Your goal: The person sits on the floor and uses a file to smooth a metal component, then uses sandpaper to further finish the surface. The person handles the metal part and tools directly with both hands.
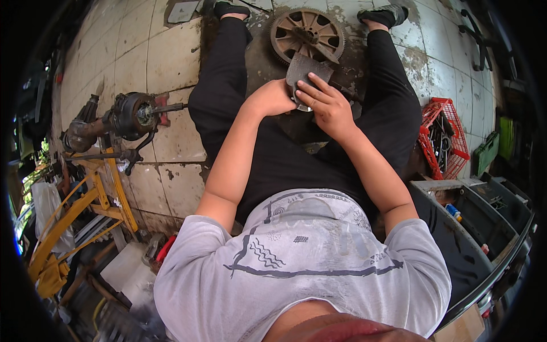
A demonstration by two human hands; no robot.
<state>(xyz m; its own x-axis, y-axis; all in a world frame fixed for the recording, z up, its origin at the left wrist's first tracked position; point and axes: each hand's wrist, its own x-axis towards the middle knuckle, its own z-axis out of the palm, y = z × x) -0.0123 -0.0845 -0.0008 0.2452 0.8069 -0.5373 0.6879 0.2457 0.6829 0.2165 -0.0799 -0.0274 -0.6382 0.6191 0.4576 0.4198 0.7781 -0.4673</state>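
Note:
Between my knees, a dark grey, rough-faced plate (308, 64) is tilted up in my hands. My left hand (271, 98) is closed around its left side, with most of the fingertips hidden behind it. The fingers of my right hand (329, 108) lie spread and fairly straight across the plate's face, touching it; that thumb is out of sight. A pale edge shows at the plate's lower end, beneath the hands. Just beyond the plate, a large rusty toothed gear wheel (325, 29) lies on the floor, with a long flat piece across it.
To the right, a red plastic basket (440, 104) of metal tools stands near a grey compartmented tray (444, 222). On the left, a greasy machine part (130, 117) sits over a yellow metal frame (114, 194). Stained tiles (171, 62) cover the floor.

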